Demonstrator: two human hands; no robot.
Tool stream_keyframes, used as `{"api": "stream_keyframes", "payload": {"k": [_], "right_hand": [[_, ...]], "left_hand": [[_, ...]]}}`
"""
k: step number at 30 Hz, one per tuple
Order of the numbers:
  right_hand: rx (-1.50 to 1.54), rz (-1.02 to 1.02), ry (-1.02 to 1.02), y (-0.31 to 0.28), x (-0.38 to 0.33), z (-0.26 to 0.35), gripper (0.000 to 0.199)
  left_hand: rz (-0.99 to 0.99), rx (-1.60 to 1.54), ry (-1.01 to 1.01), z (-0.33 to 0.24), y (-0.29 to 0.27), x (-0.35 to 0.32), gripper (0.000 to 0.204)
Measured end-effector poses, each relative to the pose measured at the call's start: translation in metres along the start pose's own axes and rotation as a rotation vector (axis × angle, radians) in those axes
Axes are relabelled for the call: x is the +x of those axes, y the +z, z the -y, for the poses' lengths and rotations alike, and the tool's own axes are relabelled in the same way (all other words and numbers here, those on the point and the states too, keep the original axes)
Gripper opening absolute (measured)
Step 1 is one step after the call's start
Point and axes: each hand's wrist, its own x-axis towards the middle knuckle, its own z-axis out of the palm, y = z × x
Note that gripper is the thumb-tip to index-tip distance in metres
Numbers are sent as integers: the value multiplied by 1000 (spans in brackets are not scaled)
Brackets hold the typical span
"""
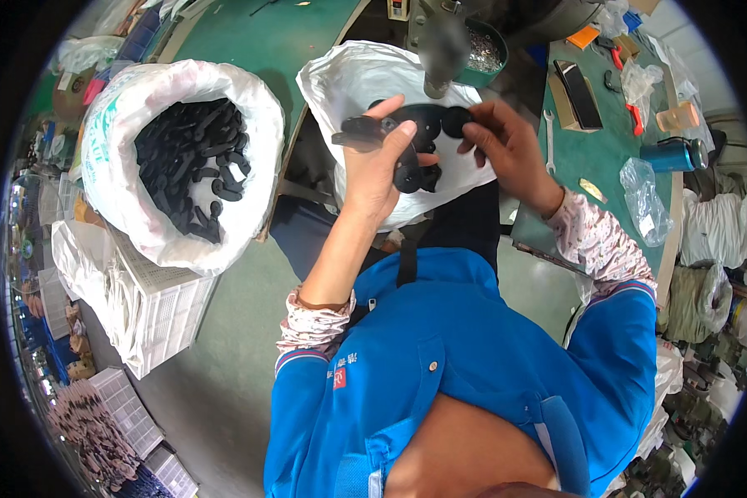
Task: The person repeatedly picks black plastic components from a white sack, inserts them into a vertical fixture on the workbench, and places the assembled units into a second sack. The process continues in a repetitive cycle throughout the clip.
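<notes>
My left hand [375, 162] is closed around several dark plastic pieces, above a white plastic bag [328, 79] that lies open in front of me. One black piece with rounded ends [423, 122] stretches from this hand toward the right. My right hand [506, 148] pinches the round black end [455, 122] between thumb and fingertips. Another dark flat piece [357, 133] juts out left of my left thumb. Under the fingers hang more black rounded parts [408, 176]; whether they are gripped or lie in the bag I cannot tell. A machine's metal post [436, 70] stands just beyond.
At left, a white-lined container [261, 124] holds many black parts [178, 166], beside a white plastic crate [170, 307]. A green tub of small metal pieces [483, 54] sits behind the machine post. The right green bench carries a wrench [549, 141], a phone-like slab [578, 93] and a blue bottle [672, 154].
</notes>
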Motion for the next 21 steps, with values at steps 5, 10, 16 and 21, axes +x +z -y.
{"api": "stream_keyframes", "payload": {"k": [5,10,16,21], "right_hand": [[-81,-86,-125,-18,26,13,23],[-12,-115,-255,-35,57,41,35],[-51,-160,60,-28,104,109,23],[-15,-103,78,-32,109,101,25]], "left_hand": [[75,12,-59,2,-1,-4,49],[104,-2,-82,-3,6,-2,59],[35,-49,-7,1,3,-1,59],[3,-91,-75,1,-4,7,39]]}}
